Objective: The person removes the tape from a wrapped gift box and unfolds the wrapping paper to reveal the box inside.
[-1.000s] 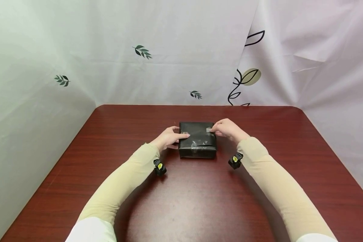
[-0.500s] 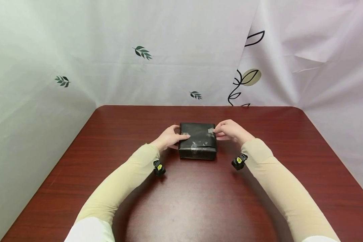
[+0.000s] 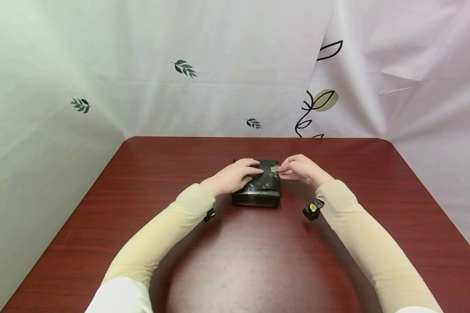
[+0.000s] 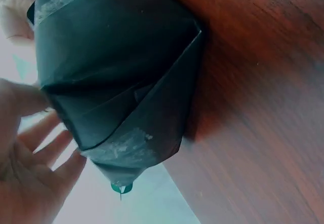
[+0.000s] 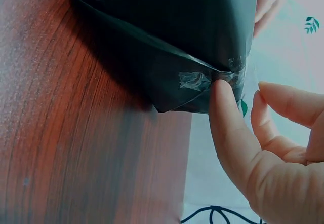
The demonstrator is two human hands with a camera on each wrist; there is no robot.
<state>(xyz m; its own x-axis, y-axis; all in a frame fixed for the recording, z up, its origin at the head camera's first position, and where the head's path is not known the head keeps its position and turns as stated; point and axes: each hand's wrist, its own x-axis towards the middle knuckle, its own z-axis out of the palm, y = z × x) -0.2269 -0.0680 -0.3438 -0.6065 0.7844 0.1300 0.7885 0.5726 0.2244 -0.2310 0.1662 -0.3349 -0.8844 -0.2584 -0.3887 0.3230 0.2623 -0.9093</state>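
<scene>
A flat box wrapped in black paper [image 3: 256,199] lies on the table, with clear tape over its seams. My left hand [image 3: 231,177] rests across the left part of its top, fingers spread. At the top's right edge, a piece of clear tape [image 3: 275,168] stands partly lifted, and my right hand [image 3: 302,168] pinches its end. The left wrist view shows the box's folded end with a taped triangular flap [image 4: 126,145]. In the right wrist view, my thumb [image 5: 226,107] touches the other end beside a crinkled strip of tape [image 5: 194,80].
The dark red wooden table [image 3: 235,261] reaches back to a white curtain [image 3: 219,100] printed with leaves. Small black cameras are strapped at both wrists, the right one [image 3: 313,209] hanging close over the table.
My left hand has gone from gripping the box's left side to lying flat on its top. My right hand has drawn slightly right, and the tape end has lifted with it.
</scene>
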